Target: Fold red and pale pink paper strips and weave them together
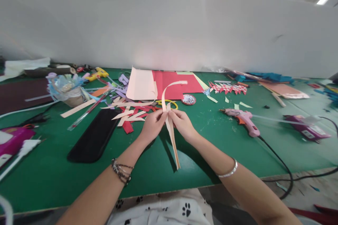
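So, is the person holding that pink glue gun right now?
No, the pink glue gun lies on the green table; the left hand and right hand pinch pale paper strips.

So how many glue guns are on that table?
2 clearly: pink glue gun mid-right, yellow glue gun back left. Blurred purple thing far right and magenta thing far left may be others.

Head-worn view, forward-down, close over table (185, 168)
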Available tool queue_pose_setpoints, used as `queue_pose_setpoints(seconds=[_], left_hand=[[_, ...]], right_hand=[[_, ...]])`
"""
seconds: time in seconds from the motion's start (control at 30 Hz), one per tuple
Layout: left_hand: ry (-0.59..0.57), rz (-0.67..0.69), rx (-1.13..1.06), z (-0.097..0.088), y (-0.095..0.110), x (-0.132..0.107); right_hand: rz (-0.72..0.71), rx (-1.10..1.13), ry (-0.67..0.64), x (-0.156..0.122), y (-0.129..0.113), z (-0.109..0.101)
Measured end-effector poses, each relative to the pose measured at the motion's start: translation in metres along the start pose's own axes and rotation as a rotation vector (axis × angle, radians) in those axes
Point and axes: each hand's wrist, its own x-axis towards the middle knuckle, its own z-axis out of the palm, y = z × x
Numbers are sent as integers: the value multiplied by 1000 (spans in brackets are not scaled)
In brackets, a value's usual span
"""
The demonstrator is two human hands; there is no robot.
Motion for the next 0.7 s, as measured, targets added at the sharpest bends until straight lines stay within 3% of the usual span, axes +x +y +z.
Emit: queue_pose_setpoints(seconds=[0.27,0.4,0.63,0.7], left_hand=[[65,52,76,1,-2,0],[82,79,84,1,-1,0],[131,42,60,0,0,0],[93,20,40,0,0,0]], right_hand=[[-17,25,3,1,1,0],[41,35,22,0,-1,0],[78,67,34,-1,-2,2],[79,76,69,-2,-4,2]])
